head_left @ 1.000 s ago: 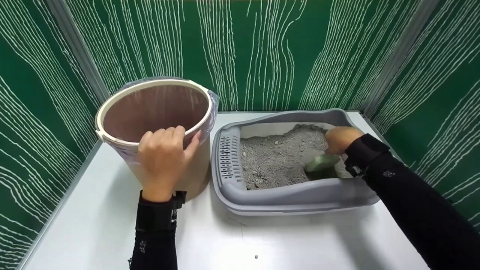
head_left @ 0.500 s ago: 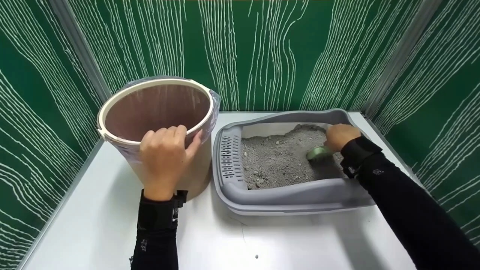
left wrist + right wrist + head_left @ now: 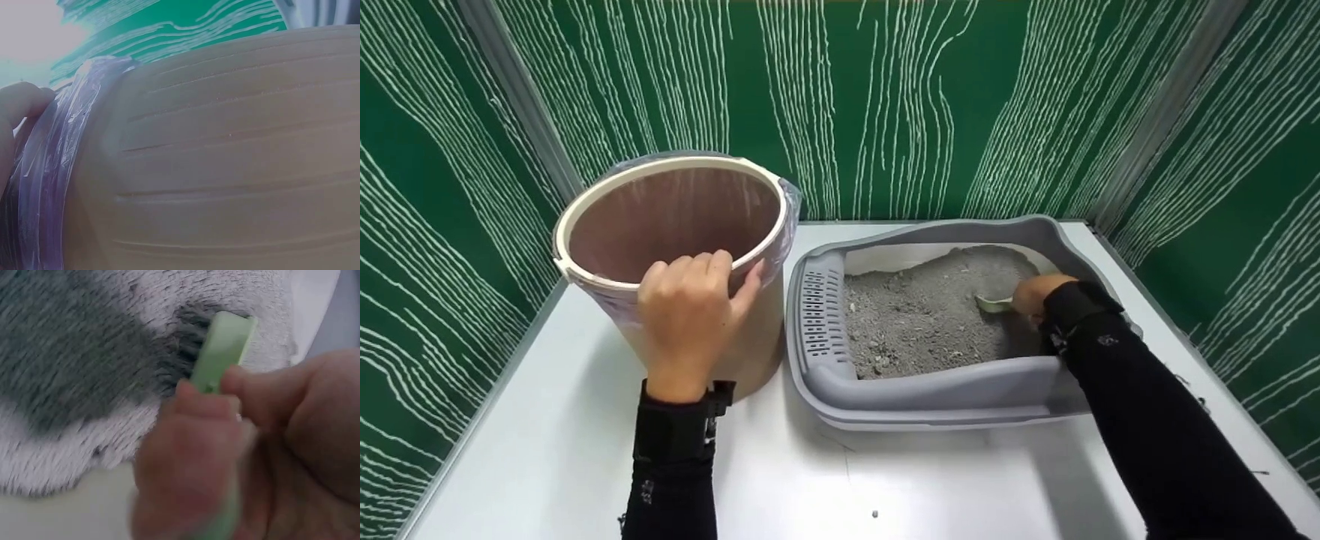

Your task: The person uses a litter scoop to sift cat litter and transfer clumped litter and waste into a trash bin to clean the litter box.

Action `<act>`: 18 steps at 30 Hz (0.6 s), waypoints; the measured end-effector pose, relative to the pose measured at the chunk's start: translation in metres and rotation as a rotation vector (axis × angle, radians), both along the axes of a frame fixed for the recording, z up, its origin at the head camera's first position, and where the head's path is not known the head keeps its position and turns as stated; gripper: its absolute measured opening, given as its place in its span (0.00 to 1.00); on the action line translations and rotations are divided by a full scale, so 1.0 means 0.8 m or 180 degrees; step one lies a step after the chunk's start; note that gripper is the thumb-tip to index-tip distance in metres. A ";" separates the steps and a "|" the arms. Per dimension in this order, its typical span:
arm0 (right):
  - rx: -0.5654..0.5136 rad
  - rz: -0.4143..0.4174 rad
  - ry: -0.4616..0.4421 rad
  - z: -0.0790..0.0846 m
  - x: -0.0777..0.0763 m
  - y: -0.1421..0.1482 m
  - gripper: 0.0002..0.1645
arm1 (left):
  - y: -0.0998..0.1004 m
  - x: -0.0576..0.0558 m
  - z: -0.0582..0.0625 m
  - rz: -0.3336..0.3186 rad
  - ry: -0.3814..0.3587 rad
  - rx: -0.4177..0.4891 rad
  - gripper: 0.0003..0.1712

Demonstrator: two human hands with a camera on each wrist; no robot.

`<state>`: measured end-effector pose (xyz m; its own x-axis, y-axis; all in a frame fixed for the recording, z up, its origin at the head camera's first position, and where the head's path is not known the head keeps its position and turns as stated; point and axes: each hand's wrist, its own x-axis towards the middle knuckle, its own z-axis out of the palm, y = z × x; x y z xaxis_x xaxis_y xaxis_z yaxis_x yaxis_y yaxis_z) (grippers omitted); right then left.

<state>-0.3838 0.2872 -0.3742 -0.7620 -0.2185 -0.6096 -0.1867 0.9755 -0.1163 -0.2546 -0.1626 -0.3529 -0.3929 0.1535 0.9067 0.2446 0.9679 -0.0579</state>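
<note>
My left hand [image 3: 686, 319] grips the near rim of a beige trash bin [image 3: 750, 352], its fingers over the edge and its thumb outside. A thin clear plastic bag [image 3: 790, 221] is folded over that rim, and it shows bunched below the fingers in the left wrist view. My right hand [image 3: 1035, 294] holds a green litter scoop [image 3: 225, 349] by its handle, fingers curled round it. The scoop's head touches the grey cat litter [image 3: 915, 315], and part of it is hidden. That litter lies in a grey litter box [image 3: 945, 397] right of the bin.
Both containers stand on a white table [image 3: 780, 472]. Green panels [image 3: 885, 112] with white wavy lines enclose it at the back and sides. A slotted ledge [image 3: 819, 315] runs along the box's left end. One small crumb [image 3: 875, 514] lies near the front.
My right hand has shifted slightly with the scoop, whose head now lies flatter and shows less. Litter has spread toward the box's back right. The left hand keeps its place on the bin.
</note>
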 end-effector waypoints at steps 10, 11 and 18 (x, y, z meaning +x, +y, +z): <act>0.0602 0.1918 0.1161 -0.015 -0.021 -0.012 0.20 | -0.003 0.001 -0.001 0.0014 -0.0014 0.0002 0.25; 0.0575 0.1872 0.1177 -0.016 -0.022 -0.012 0.20 | -0.003 0.001 -0.001 0.0009 -0.0021 0.0002 0.25; -0.0104 0.0878 0.1072 -0.016 -0.016 -0.008 0.11 | -0.004 0.001 0.000 -0.0001 0.0025 0.0051 0.25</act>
<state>-0.3969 0.2805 -0.3870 -0.8275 -0.4569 -0.3265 -0.4727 0.8806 -0.0343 -0.2536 -0.1660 -0.3530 -0.3858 0.1392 0.9120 0.2445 0.9686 -0.0445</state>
